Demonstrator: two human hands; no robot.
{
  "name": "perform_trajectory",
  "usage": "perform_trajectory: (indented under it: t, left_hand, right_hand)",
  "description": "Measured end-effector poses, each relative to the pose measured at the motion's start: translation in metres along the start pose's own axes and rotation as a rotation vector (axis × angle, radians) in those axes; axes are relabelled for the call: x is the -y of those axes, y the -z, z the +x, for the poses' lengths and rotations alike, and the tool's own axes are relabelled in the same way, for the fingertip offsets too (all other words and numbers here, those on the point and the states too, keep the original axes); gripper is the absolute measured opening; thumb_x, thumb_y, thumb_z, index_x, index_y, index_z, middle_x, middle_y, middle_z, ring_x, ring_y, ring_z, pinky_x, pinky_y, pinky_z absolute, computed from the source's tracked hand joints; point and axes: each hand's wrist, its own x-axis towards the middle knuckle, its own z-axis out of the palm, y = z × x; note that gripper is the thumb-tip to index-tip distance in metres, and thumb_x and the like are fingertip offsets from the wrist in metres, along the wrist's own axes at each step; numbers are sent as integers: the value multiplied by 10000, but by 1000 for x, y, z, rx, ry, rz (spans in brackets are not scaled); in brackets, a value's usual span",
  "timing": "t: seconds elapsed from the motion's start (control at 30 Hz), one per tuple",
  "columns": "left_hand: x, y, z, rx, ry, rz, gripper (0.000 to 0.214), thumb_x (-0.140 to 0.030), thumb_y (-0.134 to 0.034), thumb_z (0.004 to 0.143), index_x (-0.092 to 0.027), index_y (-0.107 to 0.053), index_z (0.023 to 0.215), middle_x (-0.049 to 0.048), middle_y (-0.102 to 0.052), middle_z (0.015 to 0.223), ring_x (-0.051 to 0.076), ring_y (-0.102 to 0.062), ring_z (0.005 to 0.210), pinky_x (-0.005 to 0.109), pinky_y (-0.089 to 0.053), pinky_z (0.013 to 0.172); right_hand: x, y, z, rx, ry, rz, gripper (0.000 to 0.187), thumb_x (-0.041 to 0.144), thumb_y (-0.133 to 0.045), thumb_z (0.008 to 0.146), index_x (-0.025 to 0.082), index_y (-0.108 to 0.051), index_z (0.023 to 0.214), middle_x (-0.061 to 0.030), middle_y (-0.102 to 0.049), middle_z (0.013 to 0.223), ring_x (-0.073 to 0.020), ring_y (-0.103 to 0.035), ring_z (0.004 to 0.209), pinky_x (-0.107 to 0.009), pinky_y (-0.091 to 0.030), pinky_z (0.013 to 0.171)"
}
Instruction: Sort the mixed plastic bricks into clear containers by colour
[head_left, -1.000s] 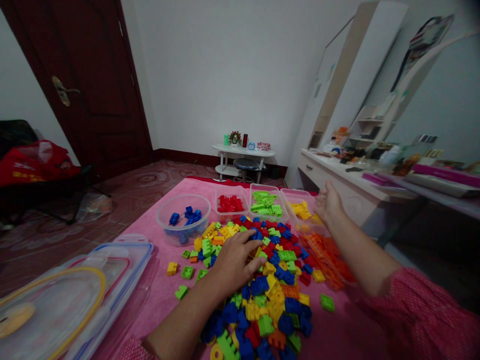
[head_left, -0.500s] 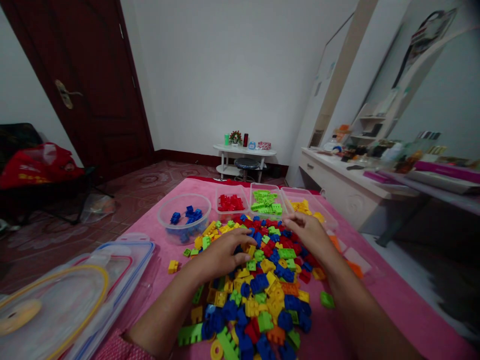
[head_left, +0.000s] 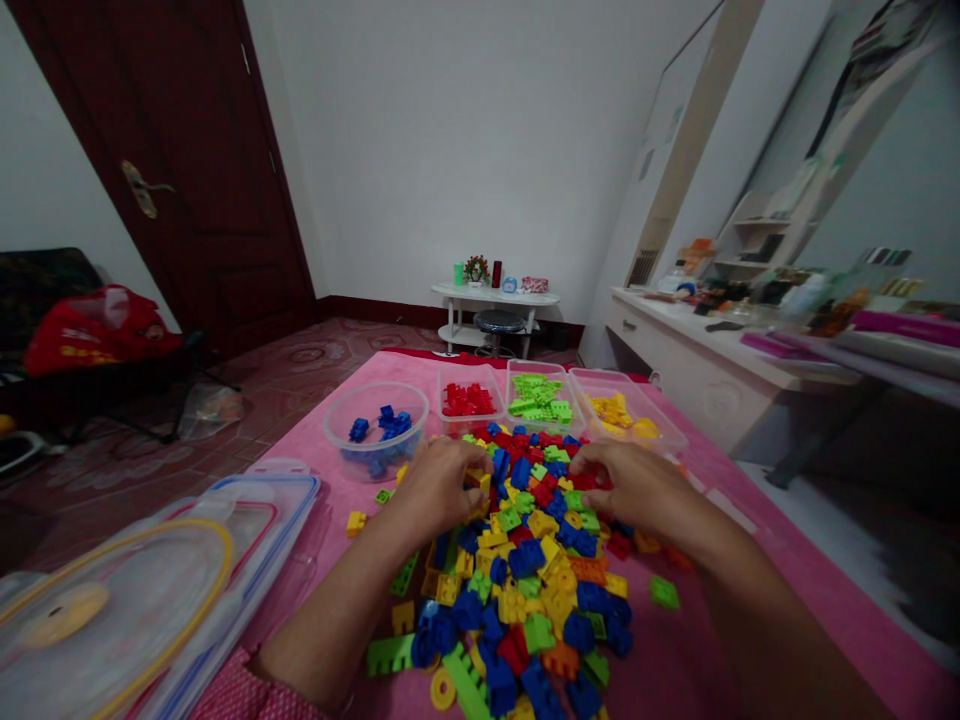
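A heap of toy building blocks (head_left: pixel 529 555) in yellow, blue, green, red and orange lies in front of me. My left hand (head_left: pixel 439 485) is at the heap's left upper side, thumb and fingers closed round a yellow building block (head_left: pixel 478 490). Over the heap's right upper side, my right hand (head_left: pixel 634 485) has its thumb and fingers apart, curved about red blocks (head_left: pixel 590 472); no grip on them shows. Behind the heap stand a round tub (head_left: pixel 337 440) with blue blocks and clear boxes with red (head_left: pixel 469 400), green (head_left: pixel 538 398) and yellow blocks (head_left: pixel 613 410).
Clear lids (head_left: pixel 262 500) with coloured seals lie stacked at the left on the pink cloth (head_left: pixel 360 390). A loose yellow block (head_left: pixel 355 523) and a green one (head_left: pixel 664 592) lie outside the heap. At the right stands a white dresser (head_left: pixel 675 350).
My right hand has moved down from near the yellow box to the red blocks. My left hand has drawn slightly left, its fingers closing on a yellow block. The view has shifted slightly.
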Motion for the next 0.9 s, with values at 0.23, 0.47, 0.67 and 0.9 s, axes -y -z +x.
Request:
perform_trajectory:
  t: [0.23, 0.47, 0.67, 0.9]
  left_hand:
    - [6, -8, 7, -138, 77, -321, 229, -330, -658, 706, -174, -659, 874, 35, -680, 820, 177, -604, 731, 261, -421, 653]
    - [-3, -15, 12, -129, 242, -876, 315, -391, -691, 669, -122, -617, 815, 9, -615, 682, 102, -540, 566, 192, -396, 508]
    - [-12, -11, 10, -63, 375, -1182, 417, -421, -717, 643, -106, -618, 898, 23, -641, 723, 88, -564, 520, 207, -466, 506]
    - [-10, -13, 9, -60, 441, -1363, 440, -368, -760, 632, -126, -575, 951, 22, -634, 768, 93, -603, 591, 220, -519, 567]
  right_hand:
    - [33, -27, -19, 125, 305, 183, 474, 157, -663, 595, 256, -604, 1055, -16, -596, 1085, -194, -538, 978, -258, -376, 778]
    - [44, -40, -5, 11, 242, 294, 215, 164, -659, 615, 192, -576, 810, 12, -576, 757, -143, -520, 709, -227, -308, 567]
    - [48, -42, 4, -42, 134, 684, 277, 272, -634, 714, 211, -554, 971, 46, -519, 636, -112, -514, 518, -215, -332, 465]
    - [60, -42, -1, -9, 176, 886, 498, 193, -622, 699, 255, -496, 1177, 20, -600, 777, -135, -597, 629, -230, -446, 530]
